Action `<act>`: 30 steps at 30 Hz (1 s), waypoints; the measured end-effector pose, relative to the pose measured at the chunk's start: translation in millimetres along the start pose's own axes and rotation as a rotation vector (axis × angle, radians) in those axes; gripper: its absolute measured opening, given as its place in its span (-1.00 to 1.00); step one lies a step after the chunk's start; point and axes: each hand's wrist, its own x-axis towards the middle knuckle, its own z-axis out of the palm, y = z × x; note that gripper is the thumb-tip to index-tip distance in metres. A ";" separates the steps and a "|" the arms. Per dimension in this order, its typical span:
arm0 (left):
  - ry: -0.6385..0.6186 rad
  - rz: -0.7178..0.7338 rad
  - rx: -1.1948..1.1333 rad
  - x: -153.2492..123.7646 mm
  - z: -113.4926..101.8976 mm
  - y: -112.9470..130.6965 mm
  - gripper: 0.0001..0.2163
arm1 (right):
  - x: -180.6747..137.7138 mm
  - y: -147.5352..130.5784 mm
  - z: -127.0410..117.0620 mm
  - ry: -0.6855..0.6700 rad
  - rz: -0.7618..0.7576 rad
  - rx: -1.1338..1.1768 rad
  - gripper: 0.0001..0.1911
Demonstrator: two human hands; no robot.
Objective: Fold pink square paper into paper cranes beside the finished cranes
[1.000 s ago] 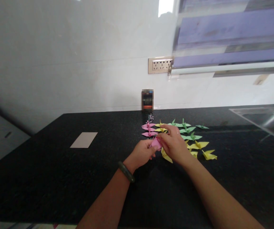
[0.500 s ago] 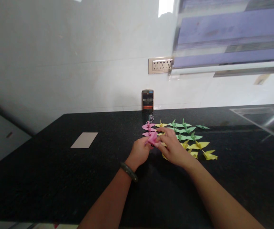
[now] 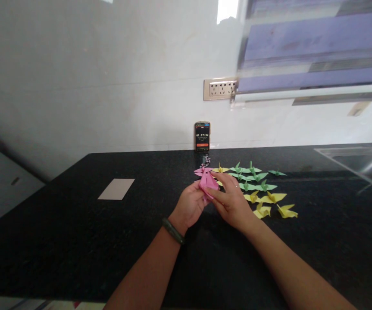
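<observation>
Both hands hold a partly folded pink paper piece [image 3: 208,184] just above the black counter [image 3: 76,232]. My left hand [image 3: 190,206], with a dark bracelet at its wrist, grips the piece from below. My right hand [image 3: 232,200] pinches it from the right side. Behind the hands lie finished pink paper cranes [image 3: 199,171], mostly hidden by the held piece. To the right sit rows of green cranes [image 3: 253,176] and yellow cranes [image 3: 270,204].
A phone [image 3: 202,136] showing a timer leans against the white wall at the back. A pale paper sheet [image 3: 116,189] lies flat at the left. A steel sink [image 3: 360,161] is set into the counter at the far right. A wall socket strip [image 3: 220,88] is above.
The pink piece has been lifted and turned upright between my hands. My hands shifted slightly left, uncovering more of the yellow cranes.
</observation>
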 end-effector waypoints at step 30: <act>0.060 -0.066 -0.172 2.3 2.8 0.6 -0.70 | 2.9 -5.4 -5.5 0.010 0.061 -0.048 -0.67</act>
